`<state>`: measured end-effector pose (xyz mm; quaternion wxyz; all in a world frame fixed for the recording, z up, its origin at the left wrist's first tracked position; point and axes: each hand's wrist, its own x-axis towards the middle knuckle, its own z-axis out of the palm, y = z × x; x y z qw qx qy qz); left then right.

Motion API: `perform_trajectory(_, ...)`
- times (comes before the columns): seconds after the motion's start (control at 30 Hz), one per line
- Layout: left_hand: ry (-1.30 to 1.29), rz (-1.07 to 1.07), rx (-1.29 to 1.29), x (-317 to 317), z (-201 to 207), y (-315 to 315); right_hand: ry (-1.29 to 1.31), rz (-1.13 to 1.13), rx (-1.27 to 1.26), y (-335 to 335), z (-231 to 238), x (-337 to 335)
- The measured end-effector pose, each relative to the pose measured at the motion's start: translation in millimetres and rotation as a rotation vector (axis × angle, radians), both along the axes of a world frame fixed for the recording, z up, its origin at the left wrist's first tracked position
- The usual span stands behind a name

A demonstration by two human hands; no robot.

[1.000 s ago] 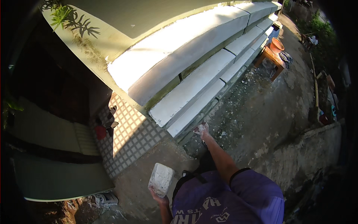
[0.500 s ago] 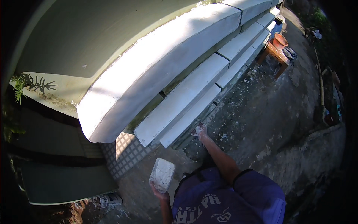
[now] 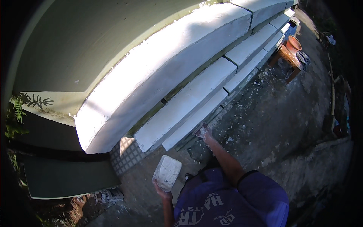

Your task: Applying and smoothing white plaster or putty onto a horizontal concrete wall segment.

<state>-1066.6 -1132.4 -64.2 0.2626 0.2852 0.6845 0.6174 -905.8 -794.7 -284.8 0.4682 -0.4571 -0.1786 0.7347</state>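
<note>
My left hand grips the near side of a rectangular tub filled with white paste. The tub is held out in front of my body, tilted a little. Farther ahead and to the right, my right hand reaches to the foot of the lowest white ledge. White smears cover its fingers, which are closed around something small that I cannot make out. Above lie a middle white ledge and a broad curved white ledge, stepped up against a green-grey wall.
An orange bucket stands on a wooden bench at the far right. White crumbs lie scattered over the concrete floor. A dark panel and a green plant are at the left. Checkered tiles adjoin the ledges.
The view has shifted slightly, so the ledges and bench sit a little differently in the picture. My right hand stays by the lowest ledge, its fingers slightly turned. The tub remains in my left hand.
</note>
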Motion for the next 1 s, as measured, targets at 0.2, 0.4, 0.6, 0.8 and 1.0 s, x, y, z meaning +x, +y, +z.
perform_trajectory(0.2,-0.35,0.09,0.055,-4,33,1,-0.22,0.253,0.086,-16,123,-40)
perform_trajectory(0.4,-0.514,-0.013,0.022,-11,30,18,-0.448,0.185,0.666,-64,258,12)
perform_trajectory(0.6,-0.546,-0.174,-0.013,-21,37,21,-0.822,0.623,1.128,-111,358,14)
perform_trajectory(0.8,-0.691,-0.26,0.037,-30,43,11,-0.608,1.049,1.126,-147,386,-8)
perform_trajectory(1.0,-0.772,-0.363,0.043,-45,63,-8,-0.863,1.173,1.516,-188,361,-41)
